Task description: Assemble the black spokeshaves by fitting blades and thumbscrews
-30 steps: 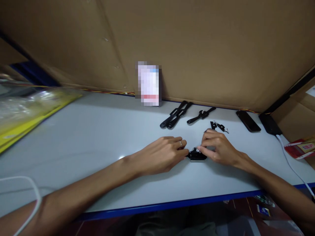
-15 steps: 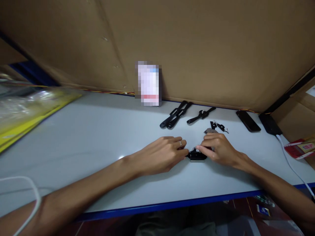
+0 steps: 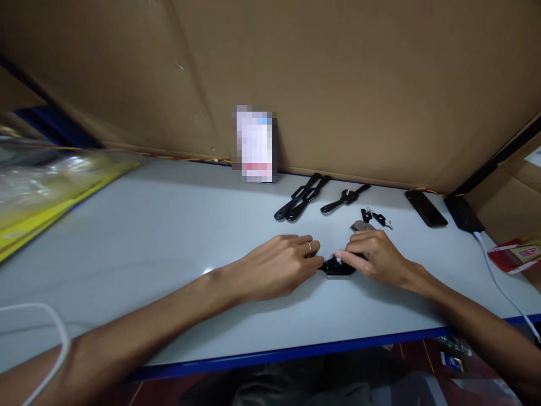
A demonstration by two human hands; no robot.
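Note:
A black spokeshave [image 3: 338,269] lies low over the table between my hands, its blade edge facing me. My left hand [image 3: 287,262], with a ring on one finger, is closed around its left handle, which is mostly hidden. Thumb and fingers of my right hand [image 3: 374,256] pinch at a small silver screw on the middle of the tool. Just beyond my right hand are a grey metal blade [image 3: 361,225] and small black clamp plates with screws [image 3: 376,217]. Farther back lie an assembled spokeshave [image 3: 347,197] and two bare black spokeshave bodies [image 3: 302,197] side by side.
A phone [image 3: 426,208] and a black box with a white cable [image 3: 464,214] lie at the back right. A blurred upright card [image 3: 256,144] leans on the cardboard wall [image 3: 359,84]. Plastic bags on a yellow sheet [image 3: 63,192] cover the table's left end.

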